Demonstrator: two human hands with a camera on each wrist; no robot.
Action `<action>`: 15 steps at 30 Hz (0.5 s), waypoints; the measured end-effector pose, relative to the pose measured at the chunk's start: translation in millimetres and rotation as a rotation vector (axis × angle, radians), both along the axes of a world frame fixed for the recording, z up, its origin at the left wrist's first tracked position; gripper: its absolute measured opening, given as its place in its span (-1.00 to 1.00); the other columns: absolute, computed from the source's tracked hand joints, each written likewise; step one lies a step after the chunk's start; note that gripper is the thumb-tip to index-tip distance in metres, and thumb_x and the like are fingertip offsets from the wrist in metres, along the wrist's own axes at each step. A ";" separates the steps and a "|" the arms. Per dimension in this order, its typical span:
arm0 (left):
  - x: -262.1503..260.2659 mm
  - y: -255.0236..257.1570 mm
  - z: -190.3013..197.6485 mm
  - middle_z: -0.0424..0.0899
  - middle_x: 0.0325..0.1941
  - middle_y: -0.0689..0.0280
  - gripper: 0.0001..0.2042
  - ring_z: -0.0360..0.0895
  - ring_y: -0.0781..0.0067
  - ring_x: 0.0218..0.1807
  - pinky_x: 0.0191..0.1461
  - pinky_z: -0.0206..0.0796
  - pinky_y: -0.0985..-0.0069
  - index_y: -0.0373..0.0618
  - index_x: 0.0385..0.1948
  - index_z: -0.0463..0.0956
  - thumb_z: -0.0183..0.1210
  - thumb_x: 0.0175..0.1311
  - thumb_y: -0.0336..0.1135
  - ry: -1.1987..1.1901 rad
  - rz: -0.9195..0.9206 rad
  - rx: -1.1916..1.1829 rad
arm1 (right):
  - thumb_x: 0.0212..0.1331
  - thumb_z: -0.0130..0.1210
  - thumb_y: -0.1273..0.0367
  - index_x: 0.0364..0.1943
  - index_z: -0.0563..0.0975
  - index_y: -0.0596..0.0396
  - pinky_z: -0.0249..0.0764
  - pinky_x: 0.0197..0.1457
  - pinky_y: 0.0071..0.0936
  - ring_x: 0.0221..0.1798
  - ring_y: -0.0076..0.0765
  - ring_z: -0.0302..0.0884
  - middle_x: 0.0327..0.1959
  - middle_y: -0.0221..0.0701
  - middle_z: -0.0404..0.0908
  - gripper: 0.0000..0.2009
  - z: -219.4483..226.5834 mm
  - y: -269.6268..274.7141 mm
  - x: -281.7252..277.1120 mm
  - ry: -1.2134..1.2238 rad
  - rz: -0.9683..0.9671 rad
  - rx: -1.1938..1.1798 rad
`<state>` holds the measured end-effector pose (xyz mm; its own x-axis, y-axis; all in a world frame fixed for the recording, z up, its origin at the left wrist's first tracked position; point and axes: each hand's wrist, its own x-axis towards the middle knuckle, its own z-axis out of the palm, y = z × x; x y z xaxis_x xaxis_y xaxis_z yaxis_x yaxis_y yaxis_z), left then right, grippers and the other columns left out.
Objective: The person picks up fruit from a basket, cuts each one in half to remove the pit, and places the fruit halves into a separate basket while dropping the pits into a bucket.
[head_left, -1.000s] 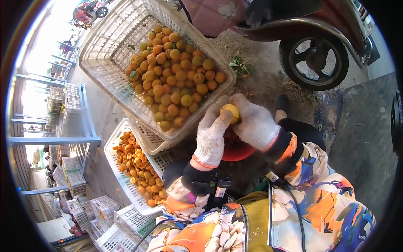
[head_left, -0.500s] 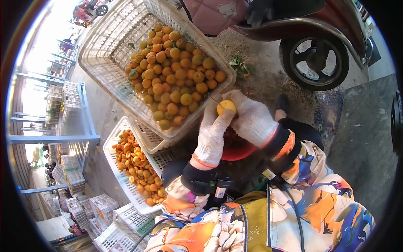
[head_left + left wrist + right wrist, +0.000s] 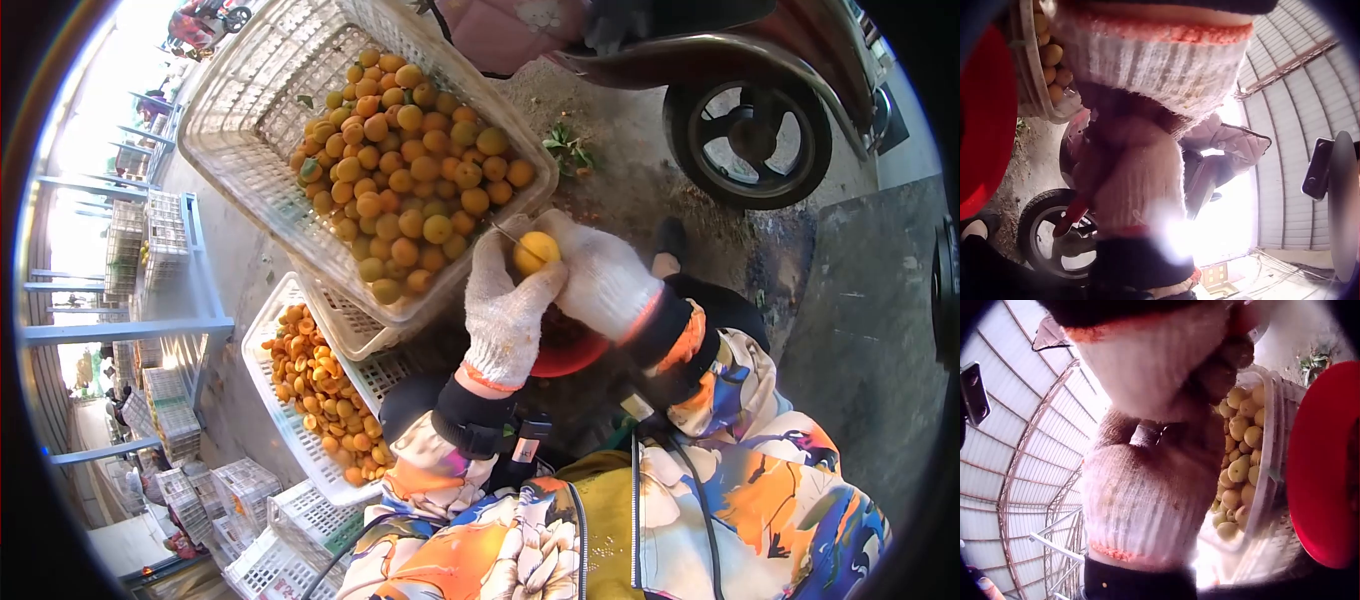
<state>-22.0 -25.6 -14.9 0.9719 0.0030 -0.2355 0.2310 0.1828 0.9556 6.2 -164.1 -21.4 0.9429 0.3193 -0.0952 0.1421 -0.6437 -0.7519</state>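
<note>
Left hand (image 3: 505, 310): gloved, fingers curled round the apricot (image 3: 535, 250).
Right hand (image 3: 600, 275): gloved, pinches the same fruit; thin blade tip shows beside it.
Apricot: held above red bowl (image 3: 570, 352), just beside upper crate (image 3: 250, 160).
Done: lower crate (image 3: 275, 400) holds many split halves.
Left: upper crate roughly half full of whole fruit.

White knit gloves, orange cuffs, black wrist straps, bright floral sleeves (image 3: 770, 490).
</note>
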 end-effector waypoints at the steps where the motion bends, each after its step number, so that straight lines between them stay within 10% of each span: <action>1: 2.3 1.4 -5.7 0.56 0.04 0.23 -0.51 0.52 0.46 0.02 0.15 0.38 0.50 -0.31 0.16 0.38 0.27 0.16 -0.47 -0.029 0.003 0.020 | 0.14 0.16 0.38 -0.02 0.50 0.05 0.54 -0.12 -0.14 -0.12 0.11 0.66 -0.28 -0.08 0.67 -0.70 0.8 0.0 2.9 0.058 0.006 0.015; 11: -5.1 4.6 -11.0 0.57 0.02 0.19 -0.57 0.52 0.37 0.05 0.21 0.35 0.46 -0.33 0.15 0.40 0.12 0.21 -0.46 0.039 -0.011 -0.109 | 0.10 0.22 0.38 -0.04 0.56 0.11 0.54 -0.13 -0.32 -0.23 -0.15 0.68 -0.27 -0.24 0.69 -0.68 -25.5 -3.6 6.2 0.358 0.062 0.218; 15: -5.3 12.8 -18.6 0.53 0.11 0.10 -0.52 0.48 0.21 0.18 0.37 0.26 0.31 -0.33 0.19 0.38 0.05 0.17 -0.47 -0.028 0.002 -0.266 | -0.04 0.19 0.52 -0.03 0.55 0.10 0.49 -0.18 -0.51 -0.23 -0.49 0.59 -0.25 -0.46 0.64 -0.62 -28.1 -5.0 8.0 0.694 -0.007 0.650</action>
<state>-27.3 -12.8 -33.5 0.9781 -0.0536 -0.2012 0.2045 0.4285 0.8801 14.2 -169.1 -49.5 0.7448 0.5014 -0.4403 -0.4730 -0.0687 -0.8784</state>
